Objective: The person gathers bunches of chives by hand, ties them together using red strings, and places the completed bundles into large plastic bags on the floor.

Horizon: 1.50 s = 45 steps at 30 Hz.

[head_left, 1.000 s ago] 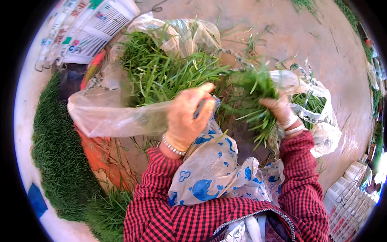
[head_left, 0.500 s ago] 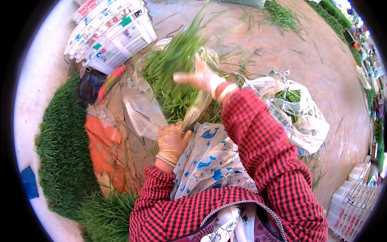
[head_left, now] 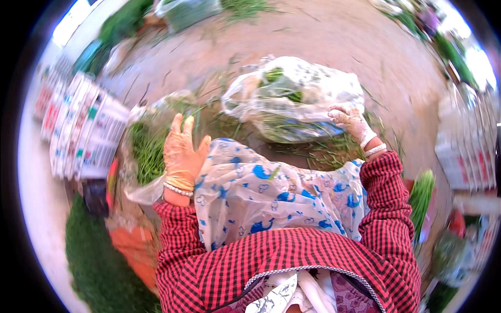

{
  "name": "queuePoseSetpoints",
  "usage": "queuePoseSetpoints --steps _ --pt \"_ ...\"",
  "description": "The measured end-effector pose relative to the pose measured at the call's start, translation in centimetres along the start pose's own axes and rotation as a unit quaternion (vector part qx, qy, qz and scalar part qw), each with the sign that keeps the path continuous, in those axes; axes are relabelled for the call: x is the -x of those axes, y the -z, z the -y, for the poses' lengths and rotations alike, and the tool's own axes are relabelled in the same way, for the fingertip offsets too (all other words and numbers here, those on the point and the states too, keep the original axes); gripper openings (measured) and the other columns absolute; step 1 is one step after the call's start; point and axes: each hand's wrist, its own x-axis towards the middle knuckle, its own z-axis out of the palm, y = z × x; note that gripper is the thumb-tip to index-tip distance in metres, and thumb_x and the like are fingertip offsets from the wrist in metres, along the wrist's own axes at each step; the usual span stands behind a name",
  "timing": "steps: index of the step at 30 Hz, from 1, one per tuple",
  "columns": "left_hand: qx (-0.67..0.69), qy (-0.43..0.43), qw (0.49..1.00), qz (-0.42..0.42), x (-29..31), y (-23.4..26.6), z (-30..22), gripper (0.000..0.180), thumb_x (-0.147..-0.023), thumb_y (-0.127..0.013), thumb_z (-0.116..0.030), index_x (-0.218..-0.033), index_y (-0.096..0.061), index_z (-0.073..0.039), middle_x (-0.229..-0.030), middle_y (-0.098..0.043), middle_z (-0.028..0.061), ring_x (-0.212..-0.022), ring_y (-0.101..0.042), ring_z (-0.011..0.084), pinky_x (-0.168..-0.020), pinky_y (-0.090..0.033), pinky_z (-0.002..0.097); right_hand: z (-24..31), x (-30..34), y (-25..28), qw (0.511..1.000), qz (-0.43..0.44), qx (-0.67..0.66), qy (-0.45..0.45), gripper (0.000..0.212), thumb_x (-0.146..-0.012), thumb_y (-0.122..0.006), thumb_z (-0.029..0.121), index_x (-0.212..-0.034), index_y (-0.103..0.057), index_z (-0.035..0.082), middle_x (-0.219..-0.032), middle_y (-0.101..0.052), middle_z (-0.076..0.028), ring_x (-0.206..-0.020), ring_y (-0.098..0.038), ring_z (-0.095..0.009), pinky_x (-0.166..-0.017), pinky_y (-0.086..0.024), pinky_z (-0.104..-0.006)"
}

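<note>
Spreading nearest, blue-printed plastic (head_left: pixel 287 190); just past it, the left hand (head_left: pixel 180 154), grip released, fingers apart, beside greens (head_left: pixel 146 154) in a clear bag (head_left: pixel 142 194); right hand (head_left: pixel 357 127) at the edge of the white bag (head_left: pixel 329 78), can't tell if that grip has hold; farther out, littered floor (head_left: pixel 313 41), then a green bag (head_left: pixel 193 16)!
</note>
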Motion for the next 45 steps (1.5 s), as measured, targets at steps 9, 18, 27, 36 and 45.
queuePoseSetpoints --steps 9,18,27,36,45 --pt "0.09 -0.142 0.982 0.084 -10.6 -1.3 -15.2 0.058 -0.086 -0.067 -0.039 -0.132 -0.058 -0.006 -0.145 -0.047 0.017 -0.133 -0.047 0.0315 -0.11 -0.038 0.039 -8.8 2.2 1.5 0.952 -0.034 0.304 0.023 0.052 -0.09 -0.064 0.033 -0.129 -0.058 0.0 -0.115 -0.069 -0.018 -0.101 -0.067 -0.029 -0.091 -0.051 -0.0369" --pt "-0.107 -0.19 0.953 0.21 -13.1 -14.4 -11.2 0.078 -0.088 -0.057 -0.055 -0.144 -0.041 -0.003 -0.15 -0.041 0.0183 -0.142 -0.032 0.0336 -0.117 -0.026 0.0408 -3.7 3.6 -3.1 0.956 -0.107 0.156 0.223 0.042 -0.091 -0.064 0.028 -0.127 -0.06 0.006 -0.12 -0.064 -0.017 -0.114 -0.061 -0.034 -0.1 -0.047 -0.0396" --pt "0.072 -0.368 0.741 0.557 -7.9 -15.7 -14.8 0.058 -0.097 -0.046 -0.055 -0.123 -0.061 -0.006 -0.111 -0.068 0.0218 -0.106 -0.065 0.0369 -0.091 -0.05 0.0464 6.8 -10.5 -10.3 0.889 0.028 0.295 0.35 0.025 -0.093 -0.06 0.028 -0.092 -0.065 0.003 -0.093 -0.067 -0.015 -0.092 -0.063 -0.035 -0.089 -0.048 -0.0433" --pt "0.155 -0.31 0.784 0.516 -9.4 -16.6 -17.1 0.035 -0.099 -0.042 -0.036 -0.119 -0.061 -0.014 -0.109 -0.066 0.0127 -0.102 -0.065 0.0339 -0.084 -0.053 0.0443 -16.9 -6.0 17.4 0.91 -0.219 0.215 -0.28 0.03 -0.095 -0.056 0.03 -0.104 -0.072 0.006 -0.086 -0.072 -0.014 -0.086 -0.067 -0.028 -0.081 -0.052 -0.0372" --pt "0.225 0.02 0.847 0.482 -19.4 -16.4 -10.9 0.037 -0.092 -0.045 -0.038 -0.093 -0.071 -0.011 -0.086 -0.073 0.0092 -0.078 -0.071 0.0271 -0.076 -0.055 0.0395 0.3 -7.7 -0.6 0.901 0.058 0.397 0.164 0.029 -0.094 -0.056 0.032 -0.093 -0.071 0.007 -0.085 -0.071 -0.014 -0.077 -0.069 -0.029 -0.072 -0.055 -0.0411"
